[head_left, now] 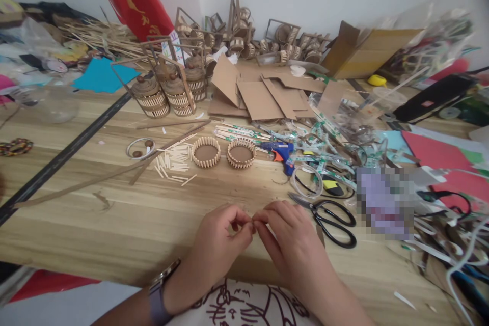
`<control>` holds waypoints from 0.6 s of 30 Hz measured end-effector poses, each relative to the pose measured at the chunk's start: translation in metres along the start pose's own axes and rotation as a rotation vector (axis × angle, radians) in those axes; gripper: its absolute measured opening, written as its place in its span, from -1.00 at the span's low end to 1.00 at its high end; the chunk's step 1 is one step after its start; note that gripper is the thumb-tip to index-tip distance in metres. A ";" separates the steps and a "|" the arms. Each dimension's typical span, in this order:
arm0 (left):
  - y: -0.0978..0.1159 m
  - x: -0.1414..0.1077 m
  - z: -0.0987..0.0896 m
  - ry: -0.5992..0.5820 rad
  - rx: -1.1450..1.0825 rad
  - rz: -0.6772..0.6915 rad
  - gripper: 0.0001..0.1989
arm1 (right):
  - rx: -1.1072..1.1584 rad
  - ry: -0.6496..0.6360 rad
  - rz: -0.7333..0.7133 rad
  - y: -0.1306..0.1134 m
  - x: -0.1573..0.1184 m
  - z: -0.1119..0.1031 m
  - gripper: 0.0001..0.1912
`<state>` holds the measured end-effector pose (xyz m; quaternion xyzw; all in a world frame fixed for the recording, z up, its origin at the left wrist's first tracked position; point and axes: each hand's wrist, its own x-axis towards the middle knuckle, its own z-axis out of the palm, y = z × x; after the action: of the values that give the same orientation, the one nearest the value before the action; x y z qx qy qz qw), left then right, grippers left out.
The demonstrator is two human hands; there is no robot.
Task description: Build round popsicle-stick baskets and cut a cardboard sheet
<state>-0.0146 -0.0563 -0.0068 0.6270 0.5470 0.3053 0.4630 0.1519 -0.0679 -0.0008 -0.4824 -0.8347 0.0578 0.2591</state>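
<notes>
My left hand [225,237], with a watch on its wrist, and my right hand [288,237] meet above the front of the wooden table. Thumb and fingers of both are pinched together, tip to tip; whatever is between them is too small to make out. Beyond them stand two round cardboard trays ringed with short sticks, a left one [206,153] and a right one [241,154]. Loose short sticks [173,160] lie left of these. A blue glue gun [283,154] rests to their right. Black-handled scissors [332,219] lie open beside my right hand.
Stick-sided baskets with lids [153,99] stand at the back left. Cardboard sheets [260,99] are piled at the back centre, before an open box [367,51]. Tangled wrappers and ribbons [332,147] cover the right. A long brown strip [91,181] crosses the left.
</notes>
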 end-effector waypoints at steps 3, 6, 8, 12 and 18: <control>0.000 0.000 0.001 -0.003 0.014 0.001 -0.91 | -0.031 0.015 -0.013 -0.001 -0.001 0.002 -0.76; 0.000 0.000 0.002 -0.002 0.021 -0.008 -0.91 | -0.066 0.036 -0.025 -0.003 -0.001 0.004 -0.74; 0.000 -0.001 0.003 0.002 0.016 -0.013 -0.90 | -0.071 0.050 -0.023 -0.003 -0.001 0.005 -0.74; 0.001 -0.002 0.003 0.011 -0.010 -0.010 -0.90 | -0.034 0.060 -0.010 -0.003 -0.002 0.006 -0.75; 0.001 -0.002 0.003 -0.002 -0.064 -0.016 -0.90 | 0.106 0.057 0.020 -0.001 -0.003 0.006 -0.80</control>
<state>-0.0124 -0.0586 -0.0067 0.6079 0.5416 0.3181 0.4858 0.1489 -0.0700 -0.0065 -0.4777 -0.8179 0.0906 0.3075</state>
